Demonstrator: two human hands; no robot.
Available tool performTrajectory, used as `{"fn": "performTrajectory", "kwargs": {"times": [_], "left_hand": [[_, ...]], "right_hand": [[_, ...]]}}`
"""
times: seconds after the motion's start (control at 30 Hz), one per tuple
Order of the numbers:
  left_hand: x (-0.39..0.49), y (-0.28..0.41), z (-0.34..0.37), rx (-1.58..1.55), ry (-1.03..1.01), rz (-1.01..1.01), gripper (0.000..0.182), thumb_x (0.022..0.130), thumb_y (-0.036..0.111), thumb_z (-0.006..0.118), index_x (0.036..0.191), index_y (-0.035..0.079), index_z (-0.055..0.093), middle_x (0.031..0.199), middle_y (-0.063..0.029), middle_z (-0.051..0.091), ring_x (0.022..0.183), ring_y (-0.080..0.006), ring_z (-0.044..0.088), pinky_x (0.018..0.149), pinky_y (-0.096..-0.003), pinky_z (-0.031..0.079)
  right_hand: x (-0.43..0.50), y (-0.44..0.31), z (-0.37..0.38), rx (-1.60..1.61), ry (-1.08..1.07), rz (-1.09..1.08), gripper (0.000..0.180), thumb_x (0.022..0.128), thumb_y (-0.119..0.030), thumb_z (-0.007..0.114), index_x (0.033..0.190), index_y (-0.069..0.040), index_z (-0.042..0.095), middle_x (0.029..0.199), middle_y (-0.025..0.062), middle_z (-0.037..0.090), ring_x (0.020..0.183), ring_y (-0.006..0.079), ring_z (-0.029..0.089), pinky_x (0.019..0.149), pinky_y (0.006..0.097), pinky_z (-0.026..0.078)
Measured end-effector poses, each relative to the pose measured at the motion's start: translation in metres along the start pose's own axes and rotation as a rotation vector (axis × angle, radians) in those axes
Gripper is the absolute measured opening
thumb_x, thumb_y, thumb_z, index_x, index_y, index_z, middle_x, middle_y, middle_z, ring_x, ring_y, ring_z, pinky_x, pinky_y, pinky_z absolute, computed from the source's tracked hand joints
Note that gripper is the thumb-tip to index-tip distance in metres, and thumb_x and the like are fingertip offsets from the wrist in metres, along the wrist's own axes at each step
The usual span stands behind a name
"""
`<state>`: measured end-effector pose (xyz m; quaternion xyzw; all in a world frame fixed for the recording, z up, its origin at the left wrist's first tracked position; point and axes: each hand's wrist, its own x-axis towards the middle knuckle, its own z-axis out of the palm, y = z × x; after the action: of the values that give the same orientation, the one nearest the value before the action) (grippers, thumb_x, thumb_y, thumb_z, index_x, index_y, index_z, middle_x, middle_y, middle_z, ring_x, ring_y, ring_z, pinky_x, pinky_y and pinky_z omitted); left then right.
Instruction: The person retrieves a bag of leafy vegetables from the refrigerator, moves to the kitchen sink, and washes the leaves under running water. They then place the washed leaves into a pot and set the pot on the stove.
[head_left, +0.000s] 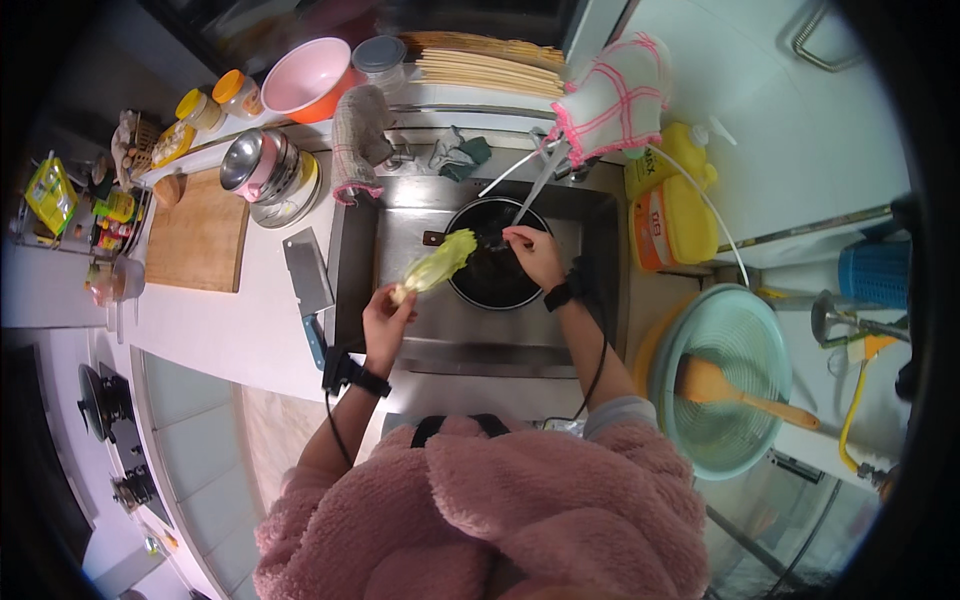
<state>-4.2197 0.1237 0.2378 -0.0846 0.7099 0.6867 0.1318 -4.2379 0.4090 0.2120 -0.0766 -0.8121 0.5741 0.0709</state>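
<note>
My left hand (388, 319) pinches the pale base of a leafy green vegetable (442, 262), likely a lettuce or small cabbage. Its leafy end points up and right, over the near-left rim of a black pan (480, 289) in the steel sink (480, 334). Water (544, 184) runs in a thin stream from the tap area into the pan. Beside that stream is my right hand (536, 255), above the pan's right side, with its fingertips near the water. Whether those fingers are closed is unclear. The pan's inside is dark.
Left of the sink lie a cleaver (307, 274) and a wooden cutting board (199, 229), with stacked metal bowls (262, 165) behind. A cloth cover with pink trim (619, 101) hangs above the tap. Yellow jugs (679, 214) and a green colander (720, 450) holding a wooden spatula (712, 382) stand right.
</note>
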Motion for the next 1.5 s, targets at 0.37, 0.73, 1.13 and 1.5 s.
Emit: {"fn": "performTrajectory", "kwargs": {"times": [0.37,0.73,1.13,1.5], "left_hand": [[0.072,0.022,0.089,-0.037,-0.475,-0.166,0.03,0.087,0.025,0.065,0.107,0.003,0.058,0.078,-0.0055,0.063,0.059,-0.0084,0.058,0.052,-0.0198,0.047],[0.115,0.03,0.157,0.406,-0.416,0.349,0.029,0.08,0.019,0.071,0.1,0.002,0.057,0.06,0.0002,0.051,0.057,-0.0067,0.053,0.048,-0.0226,0.042],[0.13,-0.006,0.124,0.565,-0.213,0.256,0.033,0.076,0.032,0.073,0.095,0.007,0.065,0.076,-0.0105,0.066,0.07,-0.0233,0.065,0.063,-0.033,0.05],[0.128,-0.043,0.068,0.327,-0.146,0.097,0.029,0.082,0.025,0.069,0.091,-0.002,0.065,0.071,-0.0082,0.066,0.064,-0.0115,0.062,0.056,-0.0254,0.048]], "right_hand": [[-0.026,-0.035,-0.015,-0.372,0.051,-0.249,0.037,0.072,-0.014,0.07,0.108,-0.008,0.064,0.102,0.0119,0.062,0.1,0.0309,0.054,0.087,0.0386,0.043],[0.015,-0.007,-0.05,-0.297,0.286,-0.212,0.025,0.083,-0.017,0.064,0.103,-0.003,0.064,0.094,0.0131,0.065,0.083,0.0272,0.061,0.074,0.032,0.048],[0.097,0.023,-0.046,-0.052,0.353,-0.145,0.015,0.078,-0.005,0.055,0.089,0.003,0.057,0.079,0.0213,0.058,0.064,0.0355,0.054,0.057,0.0365,0.042],[0.099,0.076,-0.034,-0.093,0.186,-0.03,0.024,0.094,-0.018,0.054,0.113,-0.004,0.059,0.101,0.0025,0.062,0.094,0.0111,0.056,0.082,0.0271,0.045]]}}
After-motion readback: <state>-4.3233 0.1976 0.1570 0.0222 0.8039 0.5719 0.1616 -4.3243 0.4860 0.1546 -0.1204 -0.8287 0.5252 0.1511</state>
